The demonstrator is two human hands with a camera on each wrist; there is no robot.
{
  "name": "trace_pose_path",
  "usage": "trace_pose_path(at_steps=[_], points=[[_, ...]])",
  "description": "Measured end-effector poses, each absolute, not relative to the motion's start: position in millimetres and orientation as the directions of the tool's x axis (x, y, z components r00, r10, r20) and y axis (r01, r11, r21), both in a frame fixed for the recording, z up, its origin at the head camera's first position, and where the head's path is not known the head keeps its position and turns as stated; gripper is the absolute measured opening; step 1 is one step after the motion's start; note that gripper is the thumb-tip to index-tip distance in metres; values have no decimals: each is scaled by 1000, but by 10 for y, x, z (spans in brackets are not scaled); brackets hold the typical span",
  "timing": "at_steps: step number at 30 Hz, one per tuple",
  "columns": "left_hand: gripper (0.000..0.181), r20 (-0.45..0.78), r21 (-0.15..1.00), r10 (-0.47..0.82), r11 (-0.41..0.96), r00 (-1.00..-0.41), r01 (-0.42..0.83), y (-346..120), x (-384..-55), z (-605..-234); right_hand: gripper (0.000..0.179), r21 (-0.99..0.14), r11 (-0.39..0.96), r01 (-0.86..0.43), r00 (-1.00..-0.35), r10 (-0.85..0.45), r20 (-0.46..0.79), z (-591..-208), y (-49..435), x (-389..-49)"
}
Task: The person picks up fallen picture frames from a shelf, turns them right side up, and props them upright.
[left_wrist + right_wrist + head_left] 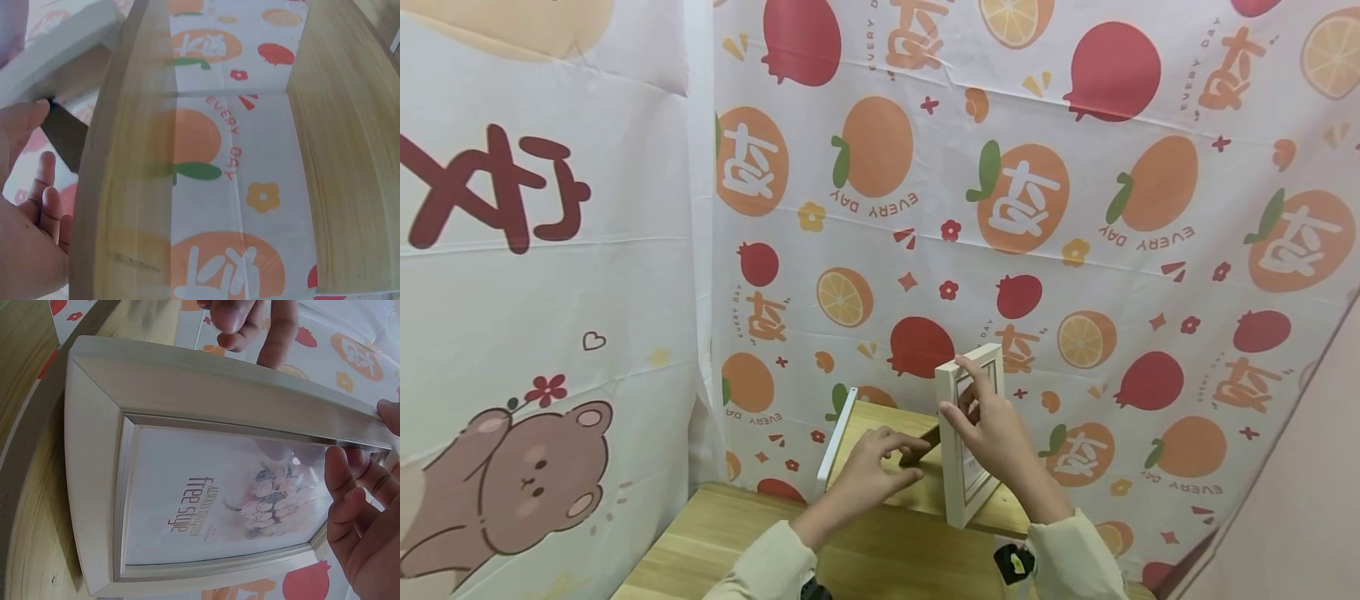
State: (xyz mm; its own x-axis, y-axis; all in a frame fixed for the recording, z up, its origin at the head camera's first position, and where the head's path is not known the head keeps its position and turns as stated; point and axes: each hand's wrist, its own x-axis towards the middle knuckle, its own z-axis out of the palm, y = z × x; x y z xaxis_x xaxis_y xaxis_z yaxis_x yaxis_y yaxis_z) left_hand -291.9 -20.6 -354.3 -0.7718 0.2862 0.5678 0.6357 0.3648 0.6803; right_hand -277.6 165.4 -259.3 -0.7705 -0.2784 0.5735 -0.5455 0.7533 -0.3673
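A cream picture frame [953, 450] stands upright on a wooden shelf, its print of pink flowers [269, 497] under the glazing. My right hand [996, 429] grips its upper part, thumb on the near edge and fingers over the front. From the frame's back a dark brown support leg [921, 447] slants out. My left hand [880, 462] is beside this leg, its index finger extended along it and the thumb lower, apart from the index finger. In the left wrist view one fingertip meets the dark leg [65, 137], while the other fingers curl loosely.
The wooden shelf [880, 417] has a white strip [837, 437] along its left side and sits above a wooden tabletop [722, 533]. Fruit-patterned cloth [940, 250] hangs close behind; a cloth with a bear [542, 483] covers the left side.
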Motion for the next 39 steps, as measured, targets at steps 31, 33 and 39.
trace_pose_path(at_steps=[31,33,39], points=[[52,675,573,164,500,-720,650,170,-2655,-3584,69,-386,784,-486,-803,-227,551,-2538,1551,-2756],[52,671,579,155,501,-725,644,179,-2654,-3581,69,-383,790,-479,-804,-219,553,-2534,1538,-2756],[52,655,596,145,505,-742,625,188,-2659,-3581,71,-361,804,-472,-801,-221,556,-2512,1529,-2767]])
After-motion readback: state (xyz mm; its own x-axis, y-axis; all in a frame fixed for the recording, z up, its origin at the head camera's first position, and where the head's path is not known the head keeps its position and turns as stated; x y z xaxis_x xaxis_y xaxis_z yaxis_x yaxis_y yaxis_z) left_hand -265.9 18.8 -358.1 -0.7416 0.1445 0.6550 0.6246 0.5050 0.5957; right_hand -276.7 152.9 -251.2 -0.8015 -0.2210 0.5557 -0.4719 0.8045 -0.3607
